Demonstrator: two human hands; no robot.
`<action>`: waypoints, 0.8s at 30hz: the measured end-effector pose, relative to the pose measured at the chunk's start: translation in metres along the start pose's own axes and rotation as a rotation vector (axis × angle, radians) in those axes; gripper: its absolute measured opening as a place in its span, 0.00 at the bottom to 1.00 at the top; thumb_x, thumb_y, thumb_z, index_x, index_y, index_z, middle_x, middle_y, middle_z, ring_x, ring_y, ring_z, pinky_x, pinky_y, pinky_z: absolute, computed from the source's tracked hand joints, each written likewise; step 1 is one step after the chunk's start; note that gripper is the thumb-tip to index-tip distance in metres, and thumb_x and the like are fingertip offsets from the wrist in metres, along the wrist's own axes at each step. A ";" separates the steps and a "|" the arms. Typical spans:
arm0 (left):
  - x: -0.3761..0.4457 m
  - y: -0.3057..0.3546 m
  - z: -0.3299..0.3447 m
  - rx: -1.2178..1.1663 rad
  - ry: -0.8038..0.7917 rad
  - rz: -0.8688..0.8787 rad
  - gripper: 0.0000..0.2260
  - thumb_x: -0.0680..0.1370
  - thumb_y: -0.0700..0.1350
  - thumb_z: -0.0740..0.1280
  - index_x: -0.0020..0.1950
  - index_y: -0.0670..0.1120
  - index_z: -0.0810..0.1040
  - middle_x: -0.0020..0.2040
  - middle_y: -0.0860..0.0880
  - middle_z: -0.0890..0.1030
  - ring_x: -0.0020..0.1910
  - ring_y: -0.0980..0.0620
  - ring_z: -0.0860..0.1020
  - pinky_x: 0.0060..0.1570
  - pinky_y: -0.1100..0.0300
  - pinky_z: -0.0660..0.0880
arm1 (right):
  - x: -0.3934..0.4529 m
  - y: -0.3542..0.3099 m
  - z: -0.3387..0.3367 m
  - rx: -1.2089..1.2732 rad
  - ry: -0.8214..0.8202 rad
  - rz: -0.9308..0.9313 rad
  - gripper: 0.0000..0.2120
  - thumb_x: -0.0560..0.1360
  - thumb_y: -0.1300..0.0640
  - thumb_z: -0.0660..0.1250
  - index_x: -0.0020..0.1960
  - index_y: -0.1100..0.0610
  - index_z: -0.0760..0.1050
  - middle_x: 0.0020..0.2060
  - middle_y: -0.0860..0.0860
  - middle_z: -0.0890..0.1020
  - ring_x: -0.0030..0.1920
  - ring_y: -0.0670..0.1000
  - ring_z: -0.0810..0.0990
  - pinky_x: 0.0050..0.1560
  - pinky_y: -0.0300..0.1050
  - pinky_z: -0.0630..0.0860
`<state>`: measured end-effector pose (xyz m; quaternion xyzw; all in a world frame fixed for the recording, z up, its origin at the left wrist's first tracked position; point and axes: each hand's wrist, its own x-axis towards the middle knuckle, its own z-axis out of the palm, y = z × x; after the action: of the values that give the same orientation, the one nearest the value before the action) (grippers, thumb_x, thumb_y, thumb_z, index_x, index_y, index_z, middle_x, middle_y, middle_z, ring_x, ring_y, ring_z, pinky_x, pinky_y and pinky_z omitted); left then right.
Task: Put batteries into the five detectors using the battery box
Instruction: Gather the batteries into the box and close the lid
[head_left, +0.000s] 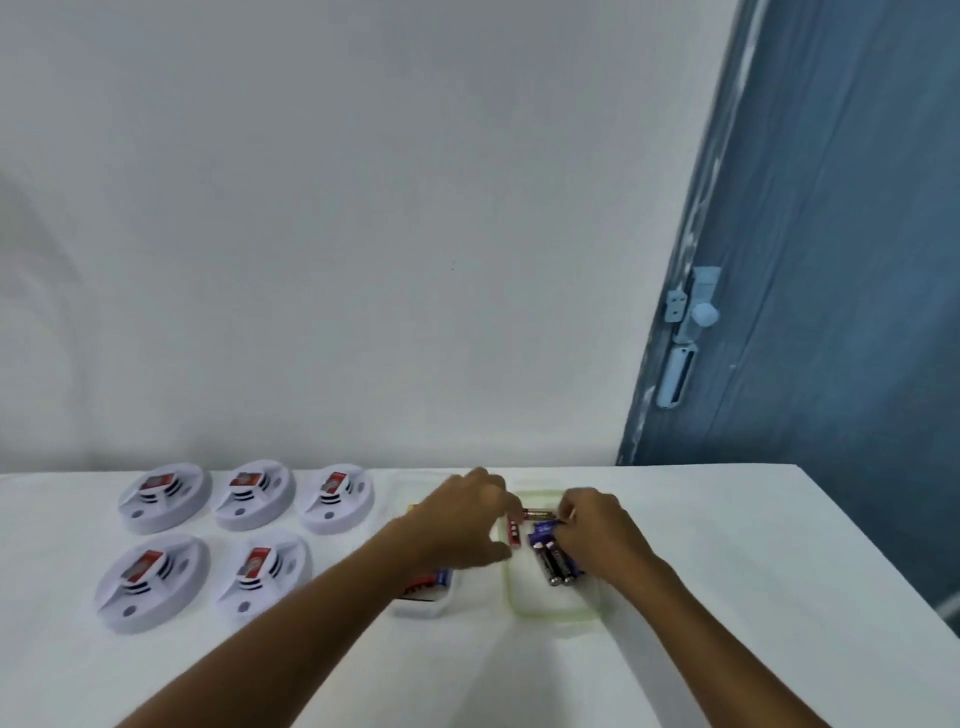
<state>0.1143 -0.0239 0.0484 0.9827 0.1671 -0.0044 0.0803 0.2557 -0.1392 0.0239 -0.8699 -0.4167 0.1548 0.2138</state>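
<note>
Five round white detectors lie on the white table at the left, three in a back row (248, 493) and two in front (153, 582), each with a red-labelled block in its middle. A clear battery box (423, 605) holds red and blue batteries and is partly hidden by my left forearm. Beside it lies a green-rimmed lid (550, 610) with dark batteries (558, 566) on it. My left hand (462, 525) pinches a red battery (514, 535) between finger and thumb. My right hand (597, 538) grips one end of a dark battery (537, 514) over the lid.
The table (727, 571) meets a white wall at the back, and its right edge runs diagonally at the far right. Beyond that edge stands a blue door (831, 260) with a pale latch.
</note>
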 end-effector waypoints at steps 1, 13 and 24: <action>0.006 0.010 0.007 0.003 -0.023 0.021 0.18 0.74 0.52 0.70 0.62 0.50 0.77 0.58 0.48 0.77 0.60 0.47 0.71 0.57 0.55 0.68 | -0.002 0.008 -0.001 -0.018 -0.046 0.010 0.07 0.73 0.59 0.65 0.51 0.55 0.76 0.46 0.53 0.79 0.43 0.53 0.79 0.42 0.43 0.75; 0.032 0.044 0.079 -0.076 0.099 -0.004 0.24 0.74 0.51 0.70 0.68 0.43 0.74 0.67 0.41 0.72 0.65 0.40 0.70 0.62 0.54 0.68 | 0.007 0.032 -0.003 -0.116 -0.259 -0.206 0.27 0.69 0.60 0.68 0.66 0.48 0.68 0.56 0.50 0.67 0.52 0.56 0.78 0.52 0.51 0.76; 0.034 0.040 0.089 -0.224 0.152 -0.070 0.15 0.71 0.46 0.68 0.54 0.40 0.82 0.53 0.40 0.81 0.53 0.42 0.78 0.49 0.59 0.71 | 0.023 0.025 -0.007 -0.267 -0.418 -0.282 0.22 0.66 0.58 0.73 0.57 0.50 0.71 0.52 0.48 0.67 0.46 0.54 0.78 0.47 0.54 0.78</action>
<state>0.1613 -0.0638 -0.0341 0.9586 0.2062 0.0862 0.1764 0.2894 -0.1373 0.0153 -0.7731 -0.5852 0.2434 0.0264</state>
